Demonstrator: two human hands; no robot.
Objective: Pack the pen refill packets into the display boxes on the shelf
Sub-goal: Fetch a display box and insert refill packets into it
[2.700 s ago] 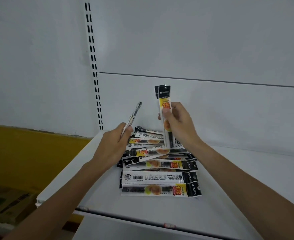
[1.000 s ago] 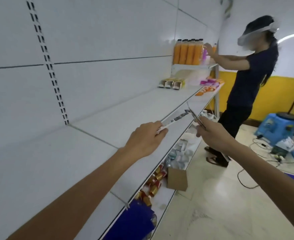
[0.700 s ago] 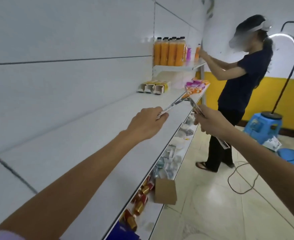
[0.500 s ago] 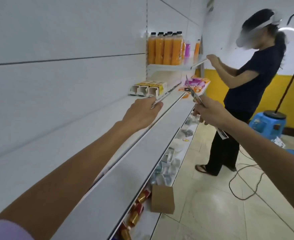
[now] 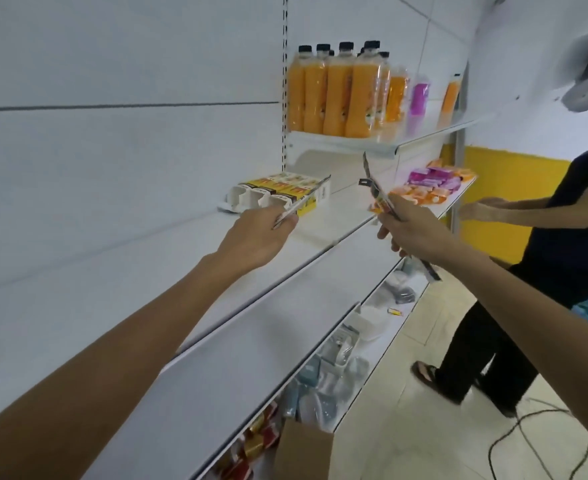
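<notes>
The left hand [image 5: 258,233], in the middle of the frame, pinches one pen refill packet [image 5: 304,199] by its lower end between the thumb and the curled fingers. The packet is seen almost edge-on and points up and to the right, with its far end in front of the display boxes [image 5: 268,194]. These yellow and white boxes stand in a row at the back of the white shelf [image 5: 181,271], a little above the centre of the frame, their rounded openings turned toward the camera. Whether the packet touches a box, I cannot tell.

The right hand [image 5: 414,233], right of centre, has its fingers closed round a thin bundle of packets [image 5: 375,192]. It is held slanted, one end up and the other coming out below the hand. I cannot count how many there are.

As I judge it, the step in hand is bringing the packets to the boxes; putting them in is not yet begun. The next move asks to lead the tip of the left packet to one opening, turn it in line with that opening, and slide it in lengthwise. The packet looks thin and soft, so it may bend if it is pushed only from its end. The bundle can wait its turn.
</notes>
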